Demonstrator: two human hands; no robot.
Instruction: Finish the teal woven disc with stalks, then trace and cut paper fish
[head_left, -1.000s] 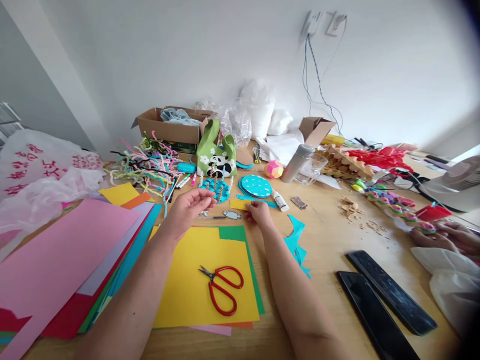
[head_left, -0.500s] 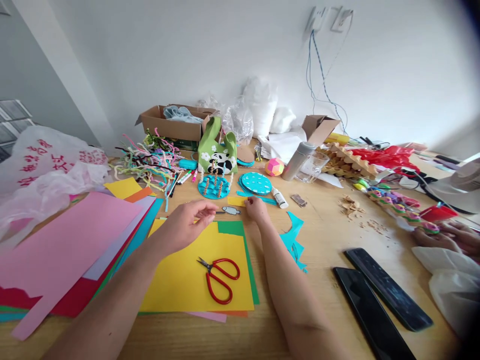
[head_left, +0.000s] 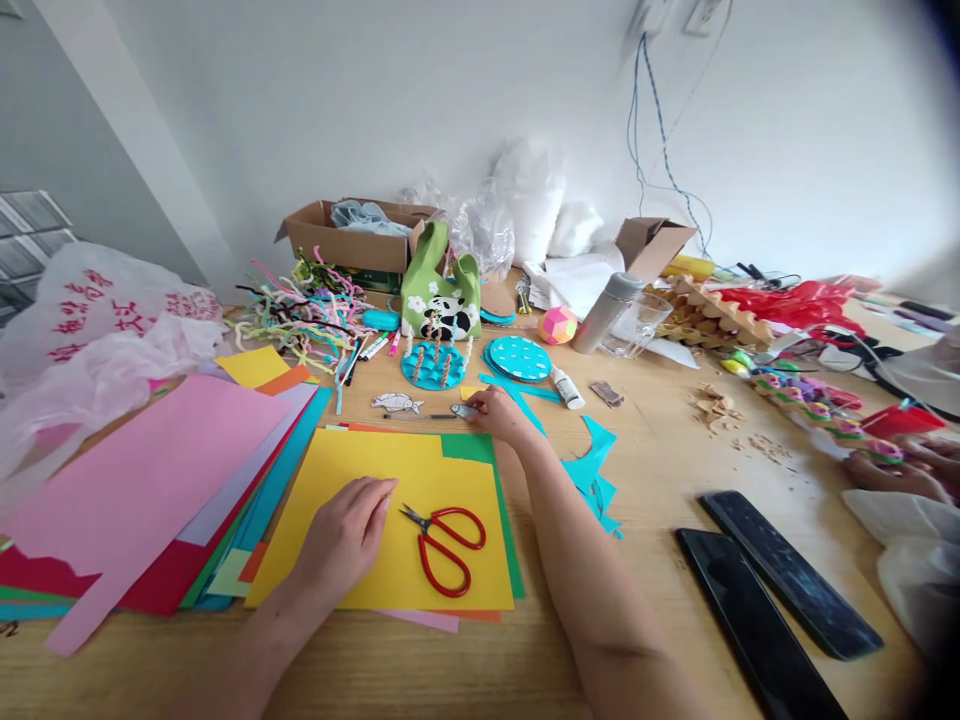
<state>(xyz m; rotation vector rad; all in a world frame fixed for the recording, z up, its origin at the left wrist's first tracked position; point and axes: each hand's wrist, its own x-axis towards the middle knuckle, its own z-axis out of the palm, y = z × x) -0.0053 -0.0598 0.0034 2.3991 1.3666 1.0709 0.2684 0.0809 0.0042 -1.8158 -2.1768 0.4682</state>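
Note:
My left hand (head_left: pixel 351 528) hovers over the yellow paper (head_left: pixel 386 460), its fingers closed together and nothing visible in them. Just right of it lie red-handled scissors (head_left: pixel 442 540). My right hand (head_left: pixel 498 412) reaches beyond the paper's far edge and pinches a small grey-blue fish cutout (head_left: pixel 460 411). A thin pen (head_left: pixel 424 416) lies left of that cutout, with a white fish-shaped cutout (head_left: pixel 397 403) behind it. A small yellow paper piece (head_left: pixel 470 393) is partly hidden by my right hand.
Coloured sheets (head_left: pixel 165 440) lie left; blue scraps (head_left: pixel 592 460) and two phones (head_left: pixel 757 620) lie right. Blue discs (head_left: pixel 517 359), a glue bottle (head_left: pixel 568 389), a green panda bag (head_left: pixel 442 290) and a flask (head_left: pixel 607 312) stand behind. Another person's hands (head_left: pixel 900 470) are at far right.
My left hand has drawn back toward me over the yellow paper, uncovering the white fish cutout. My right hand has moved from the small yellow paper to the grey-blue fish cutout.

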